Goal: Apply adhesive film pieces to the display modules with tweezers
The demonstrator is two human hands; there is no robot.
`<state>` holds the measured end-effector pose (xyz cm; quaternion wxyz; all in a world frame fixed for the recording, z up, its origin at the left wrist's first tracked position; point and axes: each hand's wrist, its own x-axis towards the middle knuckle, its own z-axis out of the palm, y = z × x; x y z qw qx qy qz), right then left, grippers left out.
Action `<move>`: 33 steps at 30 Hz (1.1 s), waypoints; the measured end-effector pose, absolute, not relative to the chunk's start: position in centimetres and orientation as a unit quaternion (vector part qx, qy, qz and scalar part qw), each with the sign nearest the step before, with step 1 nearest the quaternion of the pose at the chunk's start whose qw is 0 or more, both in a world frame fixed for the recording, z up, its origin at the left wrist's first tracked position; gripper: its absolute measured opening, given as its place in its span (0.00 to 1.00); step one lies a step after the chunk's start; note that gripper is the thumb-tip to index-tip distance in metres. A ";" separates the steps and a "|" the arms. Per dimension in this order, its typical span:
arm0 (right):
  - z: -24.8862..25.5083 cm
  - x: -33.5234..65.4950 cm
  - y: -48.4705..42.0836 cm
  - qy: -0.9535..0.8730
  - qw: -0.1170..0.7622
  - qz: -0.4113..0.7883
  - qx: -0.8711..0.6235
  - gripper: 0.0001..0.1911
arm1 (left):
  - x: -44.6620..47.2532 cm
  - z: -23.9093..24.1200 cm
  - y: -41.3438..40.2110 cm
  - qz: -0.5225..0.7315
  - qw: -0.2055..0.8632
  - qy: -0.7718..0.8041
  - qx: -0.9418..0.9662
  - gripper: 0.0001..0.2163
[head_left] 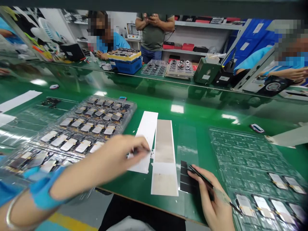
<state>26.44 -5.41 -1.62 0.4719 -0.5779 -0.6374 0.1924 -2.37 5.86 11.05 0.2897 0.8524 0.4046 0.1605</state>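
Observation:
My left hand (125, 150) reaches across the green bench, its fingers pinched over the edge of a white paper strip (145, 134); a tiny part seems to sit at the fingertips, too blurred to name. My right hand (211, 199) grips thin black tweezers (204, 179), whose tips rest on a sheet of black strips (186, 179). Between both hands lies a grey-and-white backing strip (165, 154).
A clear tray of small silver-faced modules (79, 131) lies at left. Another clear tray (247, 163), holding a few modules at its near right, lies at right. Across the bench stand a blue box (126, 62), part trays and a green machine (205, 70); other people work there.

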 end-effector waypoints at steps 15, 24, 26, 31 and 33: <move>-0.5 25.8 -5.5 -0.604 0.505 0.269 -0.555 0.12 | 1.1 1.6 -0.2 0.217 0.279 0.351 0.867 0.11; -0.3 24.9 -3.2 -0.450 0.591 0.343 -0.575 0.10 | 6.0 1.8 -0.2 0.278 0.309 0.295 0.860 0.04; -0.8 24.7 -3.1 -0.446 0.593 0.329 -0.584 0.10 | 6.7 1.3 0.0 0.273 0.294 0.287 0.870 0.03; -1.7 24.4 -3.5 -0.439 0.583 0.324 -0.602 0.10 | 7.1 0.6 0.4 0.264 0.249 0.286 0.887 0.05; -1.7 24.4 -3.5 -0.436 0.579 0.327 -0.606 0.11 | 7.1 0.3 0.5 0.253 0.237 0.289 0.892 0.07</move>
